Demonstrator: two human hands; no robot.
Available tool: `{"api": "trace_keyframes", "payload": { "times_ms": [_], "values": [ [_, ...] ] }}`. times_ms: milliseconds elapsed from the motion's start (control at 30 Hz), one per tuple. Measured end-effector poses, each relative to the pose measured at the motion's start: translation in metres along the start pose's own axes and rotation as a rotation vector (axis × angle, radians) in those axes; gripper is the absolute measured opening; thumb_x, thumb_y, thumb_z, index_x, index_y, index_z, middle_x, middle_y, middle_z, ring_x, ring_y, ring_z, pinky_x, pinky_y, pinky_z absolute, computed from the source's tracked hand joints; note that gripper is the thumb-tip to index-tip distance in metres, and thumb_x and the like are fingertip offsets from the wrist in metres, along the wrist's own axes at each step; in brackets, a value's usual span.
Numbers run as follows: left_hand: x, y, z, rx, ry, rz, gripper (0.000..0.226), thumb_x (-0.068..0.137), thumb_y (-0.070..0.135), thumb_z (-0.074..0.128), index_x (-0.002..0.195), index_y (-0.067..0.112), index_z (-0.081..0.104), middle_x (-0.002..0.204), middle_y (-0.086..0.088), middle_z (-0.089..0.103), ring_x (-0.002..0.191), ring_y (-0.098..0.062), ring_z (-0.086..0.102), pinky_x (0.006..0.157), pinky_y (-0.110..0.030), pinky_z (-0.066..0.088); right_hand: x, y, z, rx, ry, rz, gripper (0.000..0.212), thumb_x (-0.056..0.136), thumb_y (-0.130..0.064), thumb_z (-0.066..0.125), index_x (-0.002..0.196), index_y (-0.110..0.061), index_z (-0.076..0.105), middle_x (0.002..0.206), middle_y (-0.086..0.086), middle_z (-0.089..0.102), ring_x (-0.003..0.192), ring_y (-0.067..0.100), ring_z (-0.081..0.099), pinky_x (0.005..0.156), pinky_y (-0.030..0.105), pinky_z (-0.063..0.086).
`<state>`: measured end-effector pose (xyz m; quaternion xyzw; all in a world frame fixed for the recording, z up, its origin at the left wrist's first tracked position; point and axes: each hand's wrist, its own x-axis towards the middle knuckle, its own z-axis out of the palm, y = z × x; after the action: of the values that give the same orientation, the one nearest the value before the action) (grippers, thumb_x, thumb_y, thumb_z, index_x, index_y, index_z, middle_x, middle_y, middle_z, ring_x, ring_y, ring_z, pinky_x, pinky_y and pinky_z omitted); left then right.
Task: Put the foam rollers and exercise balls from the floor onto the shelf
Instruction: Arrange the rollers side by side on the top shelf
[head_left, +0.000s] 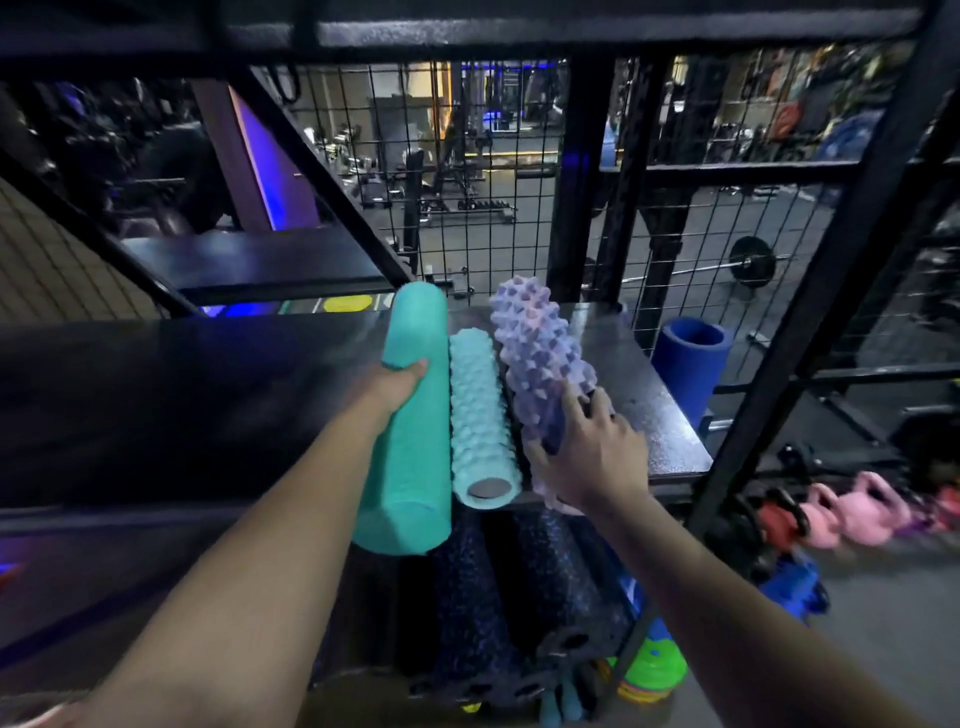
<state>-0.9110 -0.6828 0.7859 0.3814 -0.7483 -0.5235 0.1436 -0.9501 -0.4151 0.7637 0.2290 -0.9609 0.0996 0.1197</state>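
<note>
Three foam rollers lie side by side on the dark shelf (644, 410), pointing away from me. The smooth teal roller (415, 441) is on the left, and my left hand (397, 387) grips its left side about halfway along. A knobbly light-blue roller (478, 415) lies in the middle, untouched. My right hand (587, 447) holds the near end of the spiky purple roller (535, 353) on the right. The near ends of the rollers stick out past the shelf's front edge. No exercise ball is in view.
Several dark speckled rollers (478, 613) are stored on the level below. A blue roller (688, 364) stands upright behind the wire mesh to the right. Pink kettlebells (852, 512) and bright cones (652, 670) sit on the floor at lower right. Black shelf posts frame the right side.
</note>
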Motion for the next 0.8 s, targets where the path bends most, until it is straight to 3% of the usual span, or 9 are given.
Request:
{"api": "trace_keyframes", "payload": {
  "times_ms": [133, 233, 367, 467, 567, 633, 700, 767, 800],
  "values": [
    [0.016, 0.007, 0.015, 0.114, 0.035, -0.011, 0.059, 0.087, 0.059, 0.068, 0.127, 0.014, 0.068, 0.126, -0.008, 0.07, 0.11, -0.028, 0.068, 0.1, -0.04, 0.053, 0.002, 0.008, -0.002, 0.066, 0.016, 0.022, 0.085, 0.083, -0.074, 0.04, 0.153, -0.029, 0.022, 0.141, 0.015, 0.048, 0.106, 0.038, 0.063, 0.082, 0.043, 0.053],
    [0.018, 0.009, 0.016, 0.189, 0.046, -0.049, 0.071, 0.087, 0.066, 0.064, 0.136, 0.015, 0.062, 0.138, -0.012, 0.064, 0.12, -0.031, 0.063, 0.103, -0.039, 0.05, 0.001, 0.004, 0.0, 0.025, 0.01, 0.017, 0.091, 0.078, -0.075, 0.028, 0.154, -0.027, 0.021, 0.141, 0.016, 0.047, 0.106, 0.038, 0.063, 0.08, 0.042, 0.052],
    [-0.002, 0.017, 0.014, 0.351, 0.17, -0.023, 0.088, 0.086, 0.071, 0.06, 0.152, 0.018, 0.034, 0.154, -0.018, 0.034, 0.137, -0.043, 0.043, 0.111, -0.046, 0.04, 0.001, 0.004, -0.002, 0.024, -0.023, 0.026, 0.091, 0.081, -0.077, 0.034, 0.156, -0.027, 0.017, 0.147, 0.018, 0.042, 0.113, 0.041, 0.06, 0.085, 0.046, 0.05],
    [-0.029, 0.01, 0.006, 0.27, 0.173, 0.064, 0.078, 0.089, 0.064, 0.062, 0.145, 0.015, 0.038, 0.147, -0.012, 0.046, 0.13, -0.036, 0.053, 0.102, -0.04, 0.046, 0.002, 0.001, -0.007, 0.007, -0.079, 0.039, 0.091, 0.084, -0.076, 0.039, 0.156, -0.026, 0.014, 0.154, 0.021, 0.035, 0.123, 0.044, 0.053, 0.095, 0.05, 0.047],
    [-0.077, -0.009, -0.008, 0.127, 0.165, 0.163, 0.056, 0.098, 0.049, 0.061, 0.139, 0.015, 0.048, 0.133, -0.007, 0.062, 0.122, -0.028, 0.06, 0.089, -0.031, 0.043, -0.003, -0.004, -0.019, -0.106, -0.161, 0.069, 0.094, 0.086, -0.078, 0.034, 0.159, -0.025, 0.008, 0.166, 0.022, 0.013, 0.147, 0.048, 0.022, 0.115, 0.068, 0.022],
    [-0.106, -0.027, -0.023, 0.103, 0.202, 0.28, 0.048, 0.098, 0.039, 0.064, 0.138, 0.016, 0.052, 0.128, -0.005, 0.066, 0.117, -0.024, 0.063, 0.09, -0.029, 0.044, -0.007, -0.012, -0.032, -0.225, -0.072, 0.042, 0.088, 0.091, -0.072, 0.032, 0.16, -0.023, 0.01, 0.167, 0.022, 0.003, 0.152, 0.048, 0.002, 0.116, 0.072, -0.001],
    [-0.126, -0.049, -0.042, 0.094, 0.259, 0.407, 0.037, 0.096, 0.026, 0.067, 0.131, 0.013, 0.06, 0.12, -0.005, 0.07, 0.107, -0.021, 0.067, 0.089, -0.023, 0.045, -0.013, -0.028, -0.044, -0.12, 0.163, -0.093, 0.071, 0.097, -0.057, 0.041, 0.155, -0.019, 0.03, 0.164, 0.02, 0.022, 0.151, 0.045, 0.015, 0.12, 0.06, 0.001],
    [-0.145, -0.077, -0.064, 0.068, 0.343, 0.462, 0.019, 0.095, 0.016, 0.067, 0.113, 0.009, 0.067, 0.103, -0.006, 0.072, 0.09, -0.015, 0.066, 0.081, -0.018, 0.044, -0.031, -0.06, -0.044, 0.307, 0.435, -0.287, 0.044, 0.095, -0.038, 0.051, 0.126, -0.01, 0.062, 0.13, 0.018, 0.062, 0.124, 0.042, 0.052, 0.109, 0.044, 0.031],
    [-0.156, -0.096, -0.076, 0.052, 0.386, 0.452, 0.011, 0.094, 0.014, 0.066, 0.104, 0.008, 0.067, 0.095, -0.006, 0.071, 0.084, -0.013, 0.062, 0.077, -0.017, 0.042, -0.048, -0.08, -0.038, 0.511, 0.52, -0.336, 0.031, 0.094, -0.029, 0.054, 0.109, -0.007, 0.068, 0.109, 0.013, 0.069, 0.105, 0.038, 0.059, 0.097, 0.04, 0.038]
  ]
}}
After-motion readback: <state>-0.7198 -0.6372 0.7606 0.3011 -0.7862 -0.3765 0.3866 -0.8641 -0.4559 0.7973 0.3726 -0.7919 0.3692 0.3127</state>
